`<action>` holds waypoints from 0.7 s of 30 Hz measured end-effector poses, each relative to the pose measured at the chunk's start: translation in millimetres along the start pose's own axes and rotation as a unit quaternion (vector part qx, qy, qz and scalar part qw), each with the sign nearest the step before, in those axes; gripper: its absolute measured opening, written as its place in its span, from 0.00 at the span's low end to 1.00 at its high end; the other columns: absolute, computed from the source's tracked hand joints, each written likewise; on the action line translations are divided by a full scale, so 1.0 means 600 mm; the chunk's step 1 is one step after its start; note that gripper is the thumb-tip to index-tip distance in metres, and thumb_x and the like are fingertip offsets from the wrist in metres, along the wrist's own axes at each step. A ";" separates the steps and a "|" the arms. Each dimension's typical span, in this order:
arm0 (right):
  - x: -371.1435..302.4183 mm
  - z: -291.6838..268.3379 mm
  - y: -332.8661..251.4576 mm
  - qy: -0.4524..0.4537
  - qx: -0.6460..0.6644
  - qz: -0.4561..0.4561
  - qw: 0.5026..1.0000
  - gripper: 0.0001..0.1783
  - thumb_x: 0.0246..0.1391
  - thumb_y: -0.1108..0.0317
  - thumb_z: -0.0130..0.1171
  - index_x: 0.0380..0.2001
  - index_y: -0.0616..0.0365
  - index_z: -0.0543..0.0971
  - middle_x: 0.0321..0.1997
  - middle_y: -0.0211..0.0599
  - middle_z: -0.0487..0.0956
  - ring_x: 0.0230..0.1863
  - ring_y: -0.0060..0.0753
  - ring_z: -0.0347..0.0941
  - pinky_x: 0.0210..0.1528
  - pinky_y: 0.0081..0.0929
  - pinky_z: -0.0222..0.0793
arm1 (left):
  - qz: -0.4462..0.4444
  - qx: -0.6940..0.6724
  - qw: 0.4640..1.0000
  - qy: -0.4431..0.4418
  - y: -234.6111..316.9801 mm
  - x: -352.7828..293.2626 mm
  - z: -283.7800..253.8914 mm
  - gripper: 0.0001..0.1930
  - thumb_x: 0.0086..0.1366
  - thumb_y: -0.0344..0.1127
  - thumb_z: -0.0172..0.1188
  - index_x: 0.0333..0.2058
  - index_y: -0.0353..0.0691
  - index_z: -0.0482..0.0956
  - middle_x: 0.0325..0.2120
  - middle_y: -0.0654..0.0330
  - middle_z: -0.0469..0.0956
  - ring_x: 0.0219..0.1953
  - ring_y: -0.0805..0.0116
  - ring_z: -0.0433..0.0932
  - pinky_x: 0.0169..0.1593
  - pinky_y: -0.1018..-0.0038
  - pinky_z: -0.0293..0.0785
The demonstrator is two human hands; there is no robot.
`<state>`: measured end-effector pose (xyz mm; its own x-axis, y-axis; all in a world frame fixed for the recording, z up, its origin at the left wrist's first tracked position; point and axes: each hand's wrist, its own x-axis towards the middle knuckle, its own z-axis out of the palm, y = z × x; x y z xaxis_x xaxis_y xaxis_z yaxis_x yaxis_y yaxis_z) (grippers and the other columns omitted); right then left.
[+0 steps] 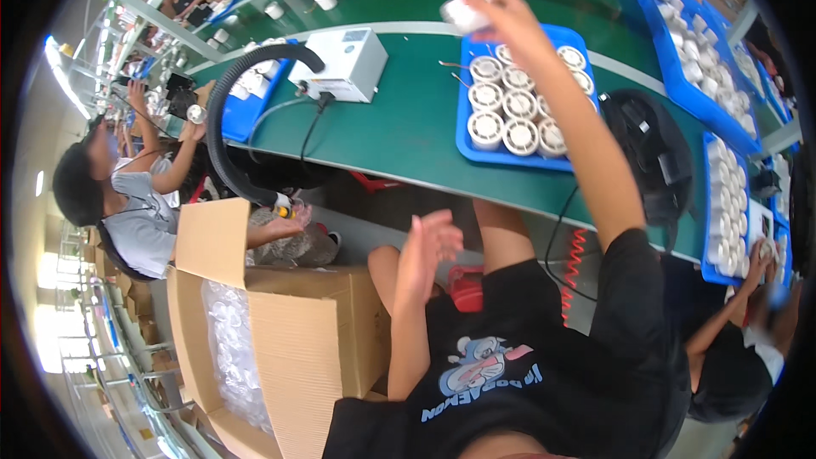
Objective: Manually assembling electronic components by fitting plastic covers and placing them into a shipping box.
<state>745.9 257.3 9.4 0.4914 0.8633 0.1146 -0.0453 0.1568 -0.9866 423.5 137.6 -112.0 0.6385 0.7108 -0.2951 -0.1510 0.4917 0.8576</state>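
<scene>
My right hand (pixel 510 17) is raised over the far edge of a blue tray (pixel 466 140), its fingers closed round a white round part (pixel 463 14). In the tray, white round parts (pixel 520 104) with slotted tops stand in rows, some with thin wires sticking out on the left. My forearm hides some of them. My left hand (pixel 429 246) hangs in the air in front of the bench's near edge, fingers apart and holding nothing. Nearest to it are my knee and an open cardboard box (pixel 297 357).
Clear plastic pieces (pixel 234 348) fill the box. On the green bench (pixel 408 119) are a white machine (pixel 344 64) with a black hose (pixel 223 110) and a black bag (pixel 650 140). Blue trays (pixel 680 68) of white parts line the right; co-workers sit left and right.
</scene>
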 end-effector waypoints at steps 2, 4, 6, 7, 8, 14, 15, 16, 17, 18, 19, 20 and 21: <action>0.171 -0.080 0.046 0.128 -0.226 -0.049 0.964 0.34 0.46 0.49 0.70 0.45 0.66 0.70 0.42 0.48 0.79 0.42 0.40 0.78 0.42 0.35 0.75 | -0.063 0.010 0.997 0.035 -0.056 -0.036 -0.038 0.27 0.73 0.54 0.41 0.54 0.35 0.69 0.38 0.58 0.78 0.38 0.70 0.77 0.42 0.74 0.72; 0.269 -0.123 0.117 0.229 -0.485 -0.078 0.840 0.37 0.44 0.51 0.70 0.49 0.67 0.68 0.49 0.55 0.75 0.49 0.55 0.74 0.48 0.45 0.73 | -0.107 0.068 0.990 0.068 -0.076 -0.102 -0.073 0.24 0.73 0.51 0.44 0.55 0.37 0.70 0.41 0.58 0.78 0.41 0.71 0.77 0.45 0.75 0.72; 0.317 -0.152 0.151 0.224 -0.631 -0.086 0.738 0.38 0.45 0.51 0.69 0.52 0.63 0.66 0.54 0.57 0.71 0.56 0.61 0.68 0.54 0.49 0.69 | -0.145 0.091 0.977 0.125 -0.076 -0.168 -0.083 0.23 0.73 0.48 0.44 0.55 0.36 0.70 0.42 0.58 0.78 0.44 0.70 0.76 0.47 0.75 0.71; 0.338 -0.187 0.166 0.213 -0.679 -0.086 0.697 0.38 0.46 0.51 0.68 0.54 0.61 0.66 0.56 0.56 0.69 0.58 0.62 0.66 0.57 0.49 0.67 | -0.158 0.082 0.973 0.145 -0.080 -0.191 -0.088 0.22 0.73 0.47 0.44 0.55 0.35 0.69 0.43 0.57 0.78 0.45 0.69 0.76 0.48 0.74 0.71; 0.354 -0.240 0.186 0.215 -0.696 -0.081 0.681 0.37 0.46 0.52 0.68 0.54 0.60 0.66 0.55 0.54 0.70 0.57 0.61 0.66 0.55 0.50 0.68 | -0.170 0.070 0.970 0.160 -0.081 -0.201 -0.088 0.22 0.73 0.46 0.45 0.55 0.34 0.69 0.44 0.55 0.77 0.45 0.69 0.76 0.48 0.74 0.71; 0.293 -0.177 0.128 0.102 -0.768 -0.090 0.626 0.30 0.51 0.59 0.64 0.54 0.59 0.67 0.54 0.52 0.71 0.54 0.58 0.70 0.52 0.49 0.71 | -0.096 0.081 0.955 0.267 -0.017 -0.290 -0.043 0.21 0.73 0.43 0.45 0.55 0.31 0.68 0.46 0.51 0.77 0.48 0.64 0.76 0.52 0.70 0.72; 0.268 -0.169 0.095 0.055 -0.755 -0.160 0.633 0.28 0.53 0.60 0.62 0.54 0.60 0.67 0.55 0.52 0.72 0.54 0.56 0.71 0.52 0.47 0.72 | -0.095 0.084 0.958 0.257 0.008 -0.307 -0.029 0.18 0.73 0.35 0.46 0.55 0.30 0.68 0.47 0.51 0.76 0.48 0.66 0.76 0.52 0.73 0.71; 0.233 -0.138 0.079 -0.045 -0.702 -0.195 0.684 0.26 0.55 0.62 0.60 0.54 0.61 0.68 0.55 0.51 0.73 0.53 0.54 0.72 0.53 0.43 0.71 | -0.086 0.107 0.957 0.254 0.019 -0.345 -0.022 0.17 0.72 0.33 0.47 0.54 0.30 0.69 0.47 0.52 0.76 0.49 0.66 0.75 0.53 0.73 0.70; 0.191 -0.110 0.072 -0.153 -0.636 -0.232 0.720 0.23 0.56 0.64 0.58 0.53 0.62 0.69 0.55 0.50 0.74 0.52 0.52 0.74 0.54 0.39 0.70 | -0.100 0.102 0.957 0.253 0.041 -0.381 -0.012 0.17 0.71 0.34 0.49 0.54 0.30 0.69 0.48 0.55 0.76 0.50 0.67 0.75 0.53 0.73 0.70; 0.164 -0.124 0.086 -0.253 -0.525 -0.267 0.767 0.20 0.58 0.67 0.55 0.53 0.63 0.72 0.53 0.48 0.76 0.53 0.48 0.74 0.55 0.35 0.69 | -0.080 0.127 0.962 0.228 0.063 -0.404 -0.008 0.17 0.70 0.34 0.50 0.54 0.32 0.70 0.47 0.57 0.76 0.50 0.69 0.74 0.53 0.73 0.70; 0.147 -0.131 0.102 -0.334 -0.509 -0.209 0.765 0.19 0.58 0.68 0.54 0.52 0.63 0.74 0.52 0.49 0.77 0.53 0.50 0.74 0.56 0.36 0.67 | -0.110 0.139 0.958 0.226 0.080 -0.435 -0.008 0.18 0.71 0.37 0.52 0.54 0.32 0.70 0.46 0.57 0.76 0.50 0.70 0.74 0.53 0.73 0.70; 0.130 -0.146 0.106 -0.399 -0.550 -0.196 0.707 0.21 0.58 0.71 0.53 0.55 0.62 0.73 0.54 0.49 0.76 0.55 0.49 0.72 0.59 0.36 0.65 | -0.089 0.129 0.957 0.244 0.099 -0.454 -0.007 0.20 0.71 0.40 0.52 0.54 0.33 0.70 0.46 0.58 0.76 0.50 0.71 0.73 0.53 0.73 0.70; 0.092 -0.152 0.099 -0.388 -0.569 -0.206 0.695 0.21 0.58 0.71 0.52 0.56 0.61 0.72 0.56 0.49 0.74 0.58 0.50 0.69 0.62 0.36 0.62 | -0.065 0.188 0.950 0.241 0.111 -0.475 -0.016 0.21 0.70 0.43 0.53 0.54 0.33 0.70 0.45 0.59 0.76 0.48 0.71 0.74 0.52 0.74 0.71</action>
<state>849.7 270.7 -53.2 -0.3775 0.9260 0.0080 0.8948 0.3670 -0.2541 223.9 -27.4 25.1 0.1991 0.8484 -0.4904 0.2442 0.4417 0.8633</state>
